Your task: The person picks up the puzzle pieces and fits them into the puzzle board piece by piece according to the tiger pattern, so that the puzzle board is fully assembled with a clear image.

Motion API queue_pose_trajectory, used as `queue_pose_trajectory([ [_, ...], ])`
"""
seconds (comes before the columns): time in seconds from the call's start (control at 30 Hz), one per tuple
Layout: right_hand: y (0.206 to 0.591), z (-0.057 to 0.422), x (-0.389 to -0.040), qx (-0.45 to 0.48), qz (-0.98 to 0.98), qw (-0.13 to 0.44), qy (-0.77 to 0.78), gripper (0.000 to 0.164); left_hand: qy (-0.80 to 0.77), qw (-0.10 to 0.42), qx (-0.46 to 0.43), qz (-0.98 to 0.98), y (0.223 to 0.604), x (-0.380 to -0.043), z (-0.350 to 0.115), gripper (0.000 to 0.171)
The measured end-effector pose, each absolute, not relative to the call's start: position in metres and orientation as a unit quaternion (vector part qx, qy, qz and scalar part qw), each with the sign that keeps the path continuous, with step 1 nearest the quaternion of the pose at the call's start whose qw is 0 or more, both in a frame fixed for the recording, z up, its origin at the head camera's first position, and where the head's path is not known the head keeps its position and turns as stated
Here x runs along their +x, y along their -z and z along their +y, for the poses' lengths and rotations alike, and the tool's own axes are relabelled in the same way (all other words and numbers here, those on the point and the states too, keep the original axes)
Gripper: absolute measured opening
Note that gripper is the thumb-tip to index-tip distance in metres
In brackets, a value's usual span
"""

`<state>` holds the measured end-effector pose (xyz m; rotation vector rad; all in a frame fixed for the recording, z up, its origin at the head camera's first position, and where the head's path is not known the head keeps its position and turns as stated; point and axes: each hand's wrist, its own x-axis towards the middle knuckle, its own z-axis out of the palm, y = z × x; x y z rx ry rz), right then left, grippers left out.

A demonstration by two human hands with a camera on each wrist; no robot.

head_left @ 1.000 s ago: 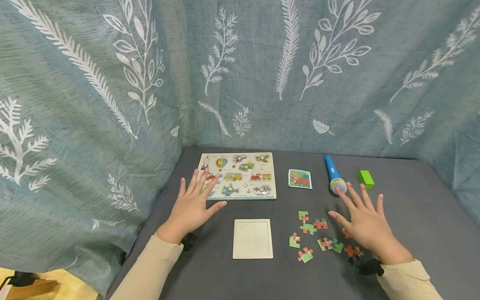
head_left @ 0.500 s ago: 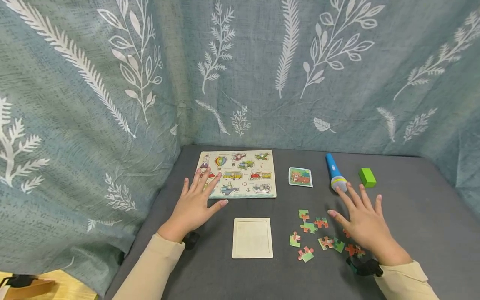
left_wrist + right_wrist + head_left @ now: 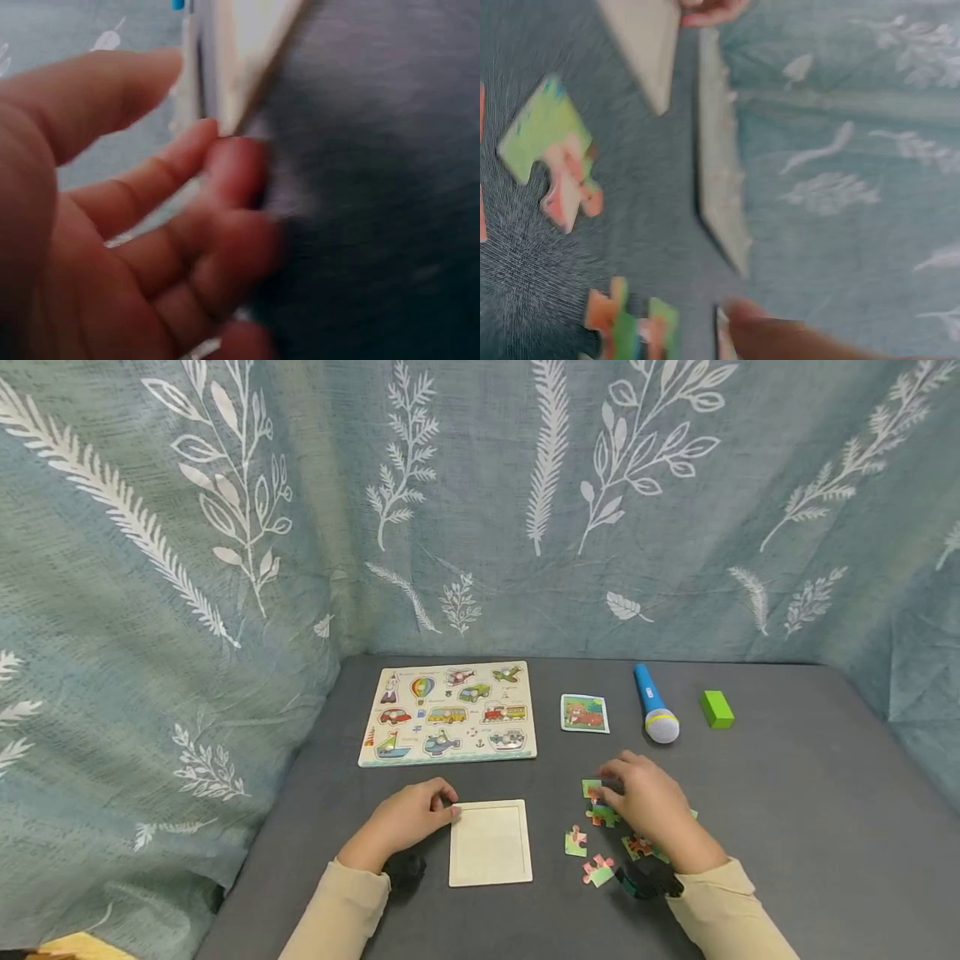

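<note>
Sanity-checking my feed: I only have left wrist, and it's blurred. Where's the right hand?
Observer: Head view puts the right hand at the scattered puzzle pieces, to the right of the pale tray. Can't tell if it holds one.
Operator: I get just a corner of that tray. Any pieces in it?
Observer: None; its inside is bare in the head view.
Operator: Anything past the right hand?
Observer: Among other things, a small picture card, lying between the vehicle board and the blue microphone.
</note>
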<state>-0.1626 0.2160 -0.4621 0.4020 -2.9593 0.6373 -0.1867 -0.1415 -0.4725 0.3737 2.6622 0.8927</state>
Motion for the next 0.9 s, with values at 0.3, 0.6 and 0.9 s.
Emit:
queue_pose_trajectory([
  [0.3,0.484,0.207,-0.180,0.106,-0.968,0.024,-0.225,0.025,-0.335,0.119,0.222,0.908,0.495,-0.190,-0.146,0.036],
  [0.6,0.448,0.154,-0.186,0.080,-0.863,-0.034,-0.498,0.010,-0.313,0.082,0.215,0.921,0.505,-0.182,-0.147,0.029],
  [0.9,0.456,0.100,-0.194,0.083,-0.798,-0.079,-0.591,0.009,-0.305,0.058,0.228,0.923,0.508,-0.185,-0.148,0.029],
])
